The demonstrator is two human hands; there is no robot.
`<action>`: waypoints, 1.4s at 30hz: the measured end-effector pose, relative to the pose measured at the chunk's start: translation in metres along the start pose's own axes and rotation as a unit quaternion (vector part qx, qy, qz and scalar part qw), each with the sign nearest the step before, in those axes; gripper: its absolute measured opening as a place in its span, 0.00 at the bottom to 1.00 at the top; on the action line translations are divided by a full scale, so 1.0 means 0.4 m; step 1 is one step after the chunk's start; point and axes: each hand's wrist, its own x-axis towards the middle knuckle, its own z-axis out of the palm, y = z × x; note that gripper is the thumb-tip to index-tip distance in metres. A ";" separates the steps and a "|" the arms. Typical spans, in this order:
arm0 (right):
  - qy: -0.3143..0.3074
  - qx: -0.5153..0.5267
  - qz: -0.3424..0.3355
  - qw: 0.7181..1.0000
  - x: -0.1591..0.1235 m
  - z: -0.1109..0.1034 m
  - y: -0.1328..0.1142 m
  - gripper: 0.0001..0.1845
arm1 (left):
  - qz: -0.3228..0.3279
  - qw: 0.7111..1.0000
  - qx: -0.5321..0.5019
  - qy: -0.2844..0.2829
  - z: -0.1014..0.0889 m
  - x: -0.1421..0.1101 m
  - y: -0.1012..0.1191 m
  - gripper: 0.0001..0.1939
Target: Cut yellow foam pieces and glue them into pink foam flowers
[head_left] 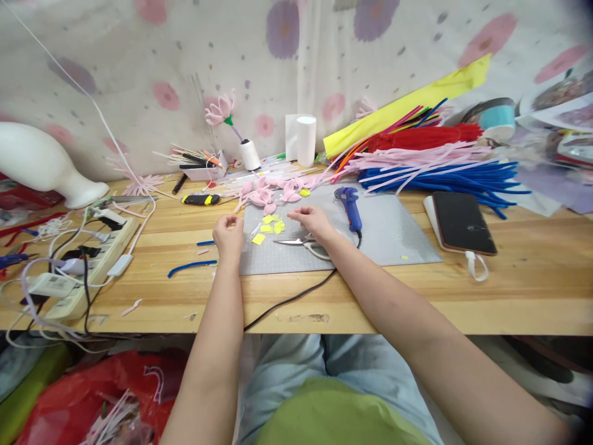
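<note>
My left hand [228,236] is closed over the left edge of a grey mat [393,238], its fingertips pinched together; anything in them is too small to make out. My right hand [311,221] pinches thumb and fingers over the middle of the mat, and what it holds cannot be made out either. Between the hands lie small yellow cut pieces [258,238]. Scissors [290,241] rest below my right hand, partly hidden by it. Pink fuzzy petal shapes [262,196] lie just beyond. A blue glue gun [351,210] sits right of my right hand.
Bundles of blue pipe cleaners [445,179] and red ones [426,137] fill the back right. A black phone-like device [463,222] lies at right. A power strip [99,266] with tangled cables stands left. A utility knife [200,199] and a pink flower [221,110] are behind.
</note>
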 end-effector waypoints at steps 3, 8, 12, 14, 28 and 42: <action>0.003 0.008 0.003 1.000 0.004 0.000 0.001 0.24 | -0.012 0.999 -0.029 -0.014 0.001 0.007 -0.017 0.04; -0.003 0.017 0.004 1.000 0.004 0.000 -0.001 0.26 | -0.010 0.999 -0.033 -0.021 0.003 0.005 -0.020 0.05; -0.001 0.022 0.005 1.000 0.000 0.000 -0.006 0.26 | -0.008 1.000 -0.023 -0.003 0.000 -0.001 -0.006 0.08; 0.000 0.024 0.006 1.000 0.000 -0.001 -0.007 0.25 | -0.019 0.999 -0.034 -0.016 -0.002 0.000 -0.007 0.09; -0.054 0.046 -0.016 0.997 -0.017 0.011 -0.020 0.17 | -0.091 0.894 -0.314 -0.306 0.110 -0.109 0.080 0.28; -0.008 0.046 -0.020 0.999 0.004 0.004 0.000 0.18 | -0.131 0.920 -0.232 -0.286 0.069 -0.077 0.061 0.23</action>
